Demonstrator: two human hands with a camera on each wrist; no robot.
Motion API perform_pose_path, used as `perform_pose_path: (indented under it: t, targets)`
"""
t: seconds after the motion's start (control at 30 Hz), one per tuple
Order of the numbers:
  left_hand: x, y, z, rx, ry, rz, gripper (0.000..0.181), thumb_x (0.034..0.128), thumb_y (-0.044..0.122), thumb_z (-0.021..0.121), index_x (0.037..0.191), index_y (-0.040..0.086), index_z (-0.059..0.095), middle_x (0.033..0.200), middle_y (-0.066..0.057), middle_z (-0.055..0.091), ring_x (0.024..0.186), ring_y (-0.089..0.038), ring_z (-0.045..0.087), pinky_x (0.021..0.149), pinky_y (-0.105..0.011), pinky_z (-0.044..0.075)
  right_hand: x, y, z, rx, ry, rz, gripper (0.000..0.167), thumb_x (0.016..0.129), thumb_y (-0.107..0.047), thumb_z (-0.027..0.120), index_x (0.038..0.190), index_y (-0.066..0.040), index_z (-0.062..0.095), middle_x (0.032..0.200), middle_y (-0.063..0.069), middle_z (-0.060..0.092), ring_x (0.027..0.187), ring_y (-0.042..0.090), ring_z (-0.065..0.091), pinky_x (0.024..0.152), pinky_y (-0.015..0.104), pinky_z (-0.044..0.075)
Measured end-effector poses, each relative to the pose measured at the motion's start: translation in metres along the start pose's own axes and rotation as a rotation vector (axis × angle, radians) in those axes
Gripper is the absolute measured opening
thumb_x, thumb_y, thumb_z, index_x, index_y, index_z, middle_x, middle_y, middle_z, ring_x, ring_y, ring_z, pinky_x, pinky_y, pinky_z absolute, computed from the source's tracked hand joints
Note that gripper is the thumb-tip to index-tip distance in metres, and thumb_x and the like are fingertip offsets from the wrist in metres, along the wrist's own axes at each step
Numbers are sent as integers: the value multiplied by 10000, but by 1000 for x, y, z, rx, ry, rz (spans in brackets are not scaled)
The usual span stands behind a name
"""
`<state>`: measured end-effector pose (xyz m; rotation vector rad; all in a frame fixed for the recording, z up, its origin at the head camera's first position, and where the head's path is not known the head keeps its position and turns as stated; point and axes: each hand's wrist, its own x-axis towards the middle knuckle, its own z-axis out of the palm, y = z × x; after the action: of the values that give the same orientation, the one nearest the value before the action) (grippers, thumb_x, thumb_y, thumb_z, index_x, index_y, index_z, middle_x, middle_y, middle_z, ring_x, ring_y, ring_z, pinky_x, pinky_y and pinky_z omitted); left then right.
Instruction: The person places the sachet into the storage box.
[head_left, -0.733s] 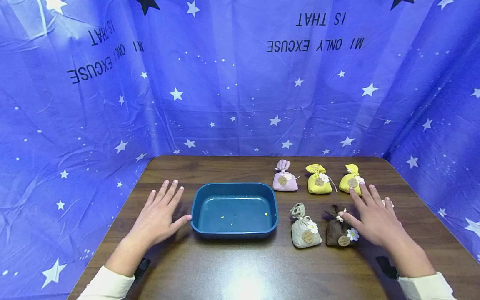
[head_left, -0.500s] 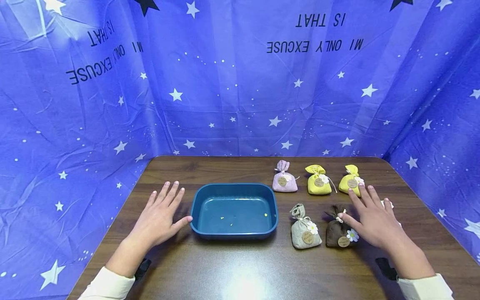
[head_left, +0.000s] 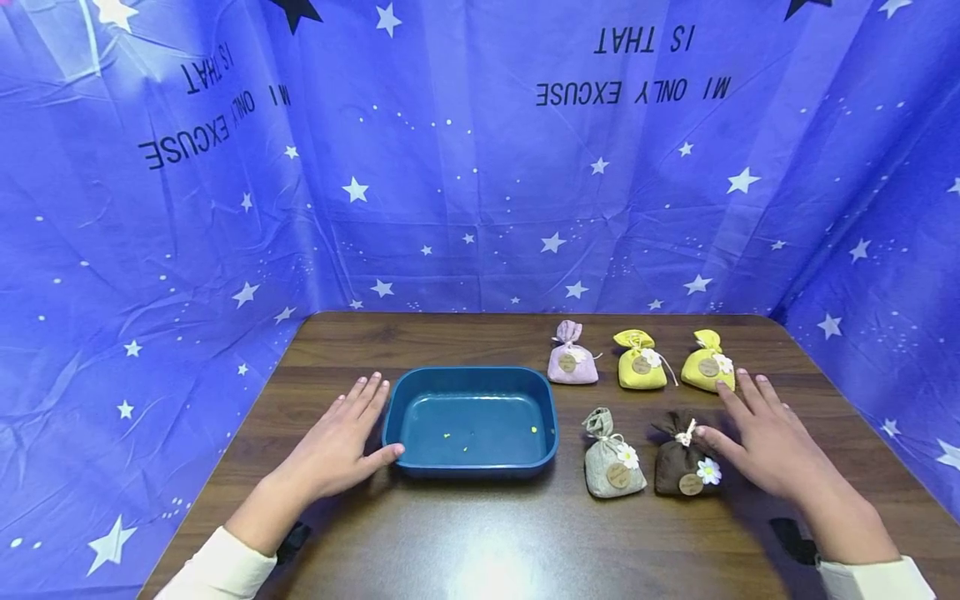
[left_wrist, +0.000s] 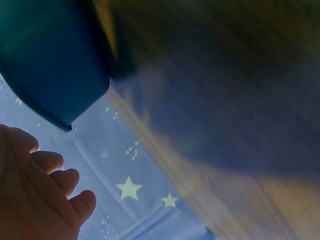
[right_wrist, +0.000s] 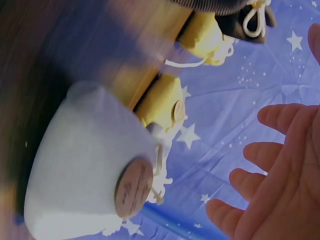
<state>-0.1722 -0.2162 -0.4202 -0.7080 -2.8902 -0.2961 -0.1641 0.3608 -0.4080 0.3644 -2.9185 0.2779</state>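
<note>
Two hands with outstretched fingers beside a blue tub and small cloth pouches.
The left hand [head_left: 333, 450] is at the left end of the blue tub [head_left: 472, 468]; whether its thumb touches the rim is hard to tell. Right of the tub on the wooden table [head_left: 375, 533], a pink pouch [head_left: 572, 367], a middle yellow pouch [head_left: 641, 372] and a far-right yellow pouch [head_left: 705, 372] line the back, with a grey pouch [head_left: 611, 467] and a brown pouch [head_left: 675, 468] nearer. The right hand [head_left: 776, 458], also holding nothing, is just beside the brown pouch; the right wrist view shows a white pouch [right_wrist: 87, 165].
</note>
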Motion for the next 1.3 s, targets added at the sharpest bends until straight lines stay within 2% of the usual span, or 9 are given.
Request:
perform_pose_path:
  t: [0.3,0.5,0.77,0.97,1.1,1.23,1.3]
  targets:
    - [11,7,10,-47,-48,-19,1035,883,686,561,1541,-50,250,1607,-213,213,1475,-381,195,1138,-559,232,-6,20,-6,25,9,21,780,984,-458,575,1437,140,362,1485,445,185,1399,604,50,998,761,166]
    - [12,11,12,-84,-73,-40,1093,845,679,618,1523,-93,246,1595,-247,213,1472,-392,193,1135,-571,229,-13,35,-5,23,14,52,769,989,-455,566,1429,141,360,1461,463,202,1377,626,91,988,761,180]
    - [14,15,15,-86,-75,-86,1136,816,700,636,1514,-109,252,1568,-277,258,1462,-405,215,1125,-577,247,-18,51,-6,12,42,56,721,995,-415,569,1385,162,387,1416,485,246,1356,641,130,968,770,195]
    - [17,16,18,-117,-62,-113,1153,793,708,658,1519,-93,259,1510,-283,371,1401,-435,340,1103,-559,304,-20,60,-6,44,76,21,664,986,-358,601,1350,169,422,1370,501,293,1306,661,213,1056,719,139]
    - [16,16,17,-166,-104,-163,1176,786,715,664,1557,-37,192,1462,-268,447,1336,-407,447,1066,-535,368,-22,65,-7,68,92,10,630,988,-315,603,1340,177,424,1342,512,309,1248,678,269,1030,732,162]
    - [16,18,15,-192,-158,-227,1193,776,719,672,1584,25,134,1222,-248,629,1105,-344,628,941,-511,476,-25,71,-8,107,111,2,588,989,-265,604,1321,190,435,1312,499,356,1248,667,290,1031,726,172]
    - [17,19,15,-189,-178,-250,1205,764,733,670,1588,43,127,1075,-214,679,964,-306,670,871,-500,507,-27,73,-9,145,109,14,575,991,-246,600,1318,195,432,1311,495,359,1267,661,275,1043,722,157]
